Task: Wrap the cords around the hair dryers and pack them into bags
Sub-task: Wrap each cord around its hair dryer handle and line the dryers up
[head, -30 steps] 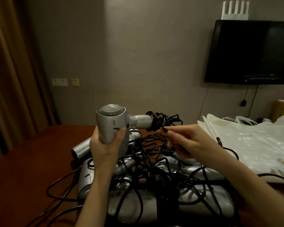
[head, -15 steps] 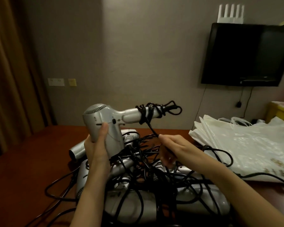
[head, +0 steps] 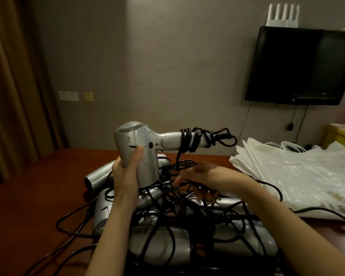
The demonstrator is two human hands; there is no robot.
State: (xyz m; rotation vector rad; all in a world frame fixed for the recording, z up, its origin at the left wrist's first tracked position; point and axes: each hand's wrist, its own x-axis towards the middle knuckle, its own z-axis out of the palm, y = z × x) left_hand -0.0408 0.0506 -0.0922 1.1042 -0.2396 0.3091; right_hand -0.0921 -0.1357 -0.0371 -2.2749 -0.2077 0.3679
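My left hand [head: 126, 176] grips a silver hair dryer [head: 139, 140] by its barrel, above the pile, with the handle pointing right. Its black cord [head: 195, 140] is wound several times around the handle, and one strand drops from there to my right hand [head: 205, 174]. That hand is blurred, low over the tangle, its fingers curled on the strand. Below lies a heap of several more silver hair dryers [head: 167, 246] with tangled black cords. White plastic bags [head: 297, 172] lie flat at the right.
Everything sits on a dark brown wooden table [head: 38, 196]; loose cords trail off its front left. A wall-mounted TV [head: 299, 64] hangs at the upper right, a yellow box [head: 339, 134] stands behind the bags, and curtains hang at the left.
My right hand has dropped from beside the wrapped handle to below it, drawing the cord down. The dryer in my left hand stayed raised, and more loops sit on the handle.
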